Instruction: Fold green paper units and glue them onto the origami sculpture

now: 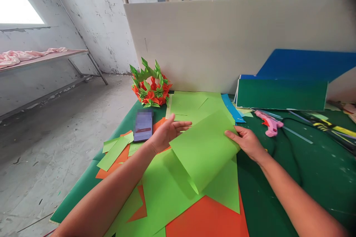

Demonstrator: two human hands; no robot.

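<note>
A folded sheet of light green paper (205, 144) is pinched at its right edge between the thumb and fingers of my right hand (248, 141). The sheet is raised and tilted over other paper. Just left of it, my left hand (169, 131) is open, palm turned up and fingers stretched toward the sheet. Whether those fingers touch it I cannot tell. Underneath lie larger green sheets (164, 189) and an orange sheet (211, 218). Behind my hands another green sheet (191, 100) lies flat.
A red and green folded-paper wreath (151, 85) stands at the back left, near a phone (143, 126). Cut paper strips (115, 153) lie by my left forearm. On the right are a pink glue gun (269, 122) with its cord, a green board (280, 94) and a yellow-handled tool (342, 129).
</note>
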